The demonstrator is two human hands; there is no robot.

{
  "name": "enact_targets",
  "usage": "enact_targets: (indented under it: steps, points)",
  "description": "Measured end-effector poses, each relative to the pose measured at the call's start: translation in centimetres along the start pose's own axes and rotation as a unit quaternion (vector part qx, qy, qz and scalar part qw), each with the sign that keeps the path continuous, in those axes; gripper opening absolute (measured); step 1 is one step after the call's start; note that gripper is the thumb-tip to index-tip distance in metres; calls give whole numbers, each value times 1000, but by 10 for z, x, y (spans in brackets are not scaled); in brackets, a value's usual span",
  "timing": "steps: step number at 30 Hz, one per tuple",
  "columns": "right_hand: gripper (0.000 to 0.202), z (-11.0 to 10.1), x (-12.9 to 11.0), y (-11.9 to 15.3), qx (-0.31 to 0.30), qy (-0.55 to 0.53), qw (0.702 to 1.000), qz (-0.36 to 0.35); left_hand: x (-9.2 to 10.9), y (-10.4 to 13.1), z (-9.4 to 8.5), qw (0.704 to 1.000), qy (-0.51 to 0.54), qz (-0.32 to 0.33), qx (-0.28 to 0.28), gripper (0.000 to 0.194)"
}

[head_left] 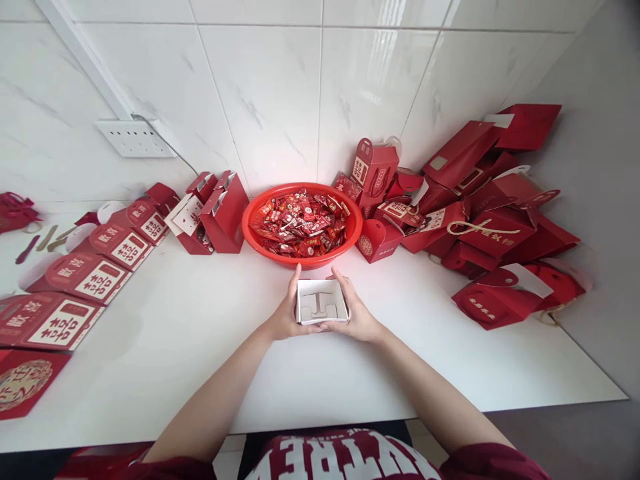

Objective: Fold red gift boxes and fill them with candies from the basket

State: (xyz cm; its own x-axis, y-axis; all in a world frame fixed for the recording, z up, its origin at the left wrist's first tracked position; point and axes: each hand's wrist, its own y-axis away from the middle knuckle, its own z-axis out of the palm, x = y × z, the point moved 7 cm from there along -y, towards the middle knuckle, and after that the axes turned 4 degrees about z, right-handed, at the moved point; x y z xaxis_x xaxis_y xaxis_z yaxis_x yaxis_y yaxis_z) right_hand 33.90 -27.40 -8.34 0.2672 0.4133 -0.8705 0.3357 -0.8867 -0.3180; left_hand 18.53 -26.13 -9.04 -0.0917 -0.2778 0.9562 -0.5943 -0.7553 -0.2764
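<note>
Between my two hands, near the middle of the view, is a small paper box (323, 300), its top uncovered and its white inside facing me. Folded flaps show at the bottom of it, and I see nothing lying inside. My left hand (289, 310) grips its left side, thumb up along the wall. On the right side my right hand (357, 310) holds it the same way, and the fingertips of both meet at the near edge. Just beyond stands a red plastic basket (253, 248) heaped with red-wrapped candies (305, 221).
A row of red gift boxes (97, 277) lines the left side. Upright red boxes (225, 213) stand left of the basket. Many red boxes (493, 230) pile up at the right against the wall. A socket strip (135, 139) with a cable is on the tiled wall.
</note>
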Motion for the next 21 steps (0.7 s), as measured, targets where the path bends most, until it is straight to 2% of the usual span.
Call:
enact_targets:
  steps: [4,7,11,13,14,15,17,19,21]
  points:
    - [103,3,0,-2,30,19,999,-20,-12,-1,-3,999,27,-14,44,109]
    - [106,6,6,-3,38,22,999,-7,-13,-3,-4,998,46,-17,28,107]
    - [113,8,15,0,-18,0,999,41,-8,-4,-8,999,34,-19,15,111]
    - [106,3,11,0,-47,12,999,17,-6,-3,-12,999,18,-20,18,106]
    - [96,-2,7,-1,-49,23,998,-4,-5,-3,-13,1000,11,-20,17,104]
    - [82,-9,3,-3,-39,34,998,-21,-4,-3,-14,1000,7,-20,16,103]
    - [58,-31,-4,-8,23,45,998,-24,-4,-3,-16,1000,-1,-21,15,101]
    - [45,-55,-12,-15,108,46,993,-2,-3,-3,-18,1000,-6,-17,17,101]
    - [35,-72,-24,-24,168,45,985,5,-3,-3,-18,1000,-6,-13,13,100]
